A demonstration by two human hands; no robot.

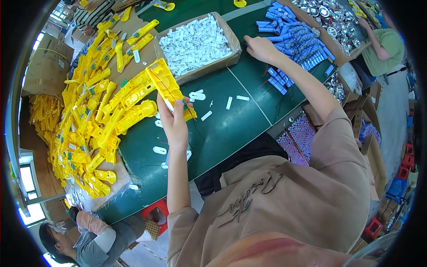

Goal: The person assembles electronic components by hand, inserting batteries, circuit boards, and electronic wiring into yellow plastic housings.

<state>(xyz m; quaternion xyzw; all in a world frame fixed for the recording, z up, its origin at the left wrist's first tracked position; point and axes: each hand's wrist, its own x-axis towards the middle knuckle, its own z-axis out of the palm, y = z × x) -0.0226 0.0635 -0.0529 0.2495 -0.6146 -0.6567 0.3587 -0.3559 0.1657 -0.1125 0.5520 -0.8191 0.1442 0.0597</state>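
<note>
- L hand (173, 122) is raised over the green table (231, 129), closed around a yellow shell (165, 84); a small white piece looks pinched against the shell under the thumb.
- Shell's long axis runs from the grip up and left, its open ribbed side toward the camera. Thin dark wires hang off its lower end by the fingers.
- R hand (262, 48) is stretched far forward, well apart from the shell, resting on the blue cells (293, 40). Fingers curl down into the pile; can't tell if it has one pinched yet.
- So the cells lie up and right of the shell. The R hand is the one on them; the L is well short of that pile.
- Cells lie loose in a heap, mostly pointing the same diagonal way, some w/ red and black leads.
- Cardboard box (231, 35) betw. the two hands is full of white tabs (193, 42); a few more tabs lie scattered on the table near the L hand.
- Big heap of yellow shells (93, 115) is piled at the table's left end.
- Open box of shiny metal reflectors (333, 18) sits past the cells.
- Tray of pink cells (300, 135) is just below the table edge, R side.
- Other workers sit at lower left and upper right.
</note>
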